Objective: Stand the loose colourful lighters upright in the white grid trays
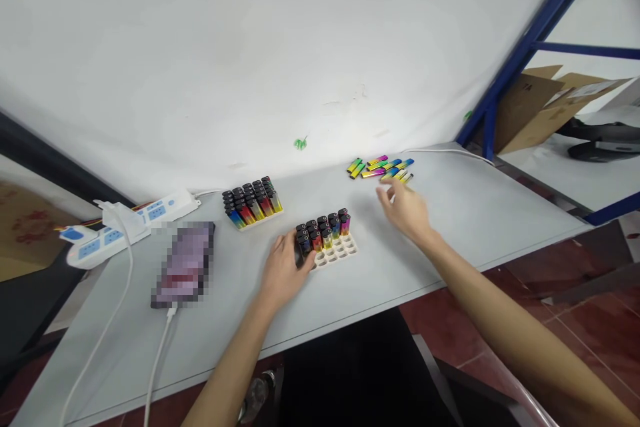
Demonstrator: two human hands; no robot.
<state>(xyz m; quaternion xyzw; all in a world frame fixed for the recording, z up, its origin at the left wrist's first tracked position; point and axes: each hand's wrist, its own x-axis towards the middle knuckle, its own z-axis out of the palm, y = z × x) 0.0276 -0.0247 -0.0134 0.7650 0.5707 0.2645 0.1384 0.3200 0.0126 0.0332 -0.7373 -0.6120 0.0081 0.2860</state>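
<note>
A white holed tray [344, 251] stands near the middle of the grey table, its back rows filled with upright black-topped lighters [315, 238] and its front holes bare. My left hand [286, 265] grips the tray's left end, thumb at the front and fingers behind. My right hand [405, 208] is at the near edge of a loose pile of colourful lighters [373, 173] lying by the wall. Its thumb and index finger are bent toward each other; whether something is between them is too small to tell. A second tray [260, 221], full of lighters, sits back left.
At the left lie a phone [184, 263] with a white cable and a white power strip [107, 240] with plugs. A thin white cable runs along the wall at right. Beyond the blue metal frame [537, 27] are cardboard boxes [540, 107] and a black object.
</note>
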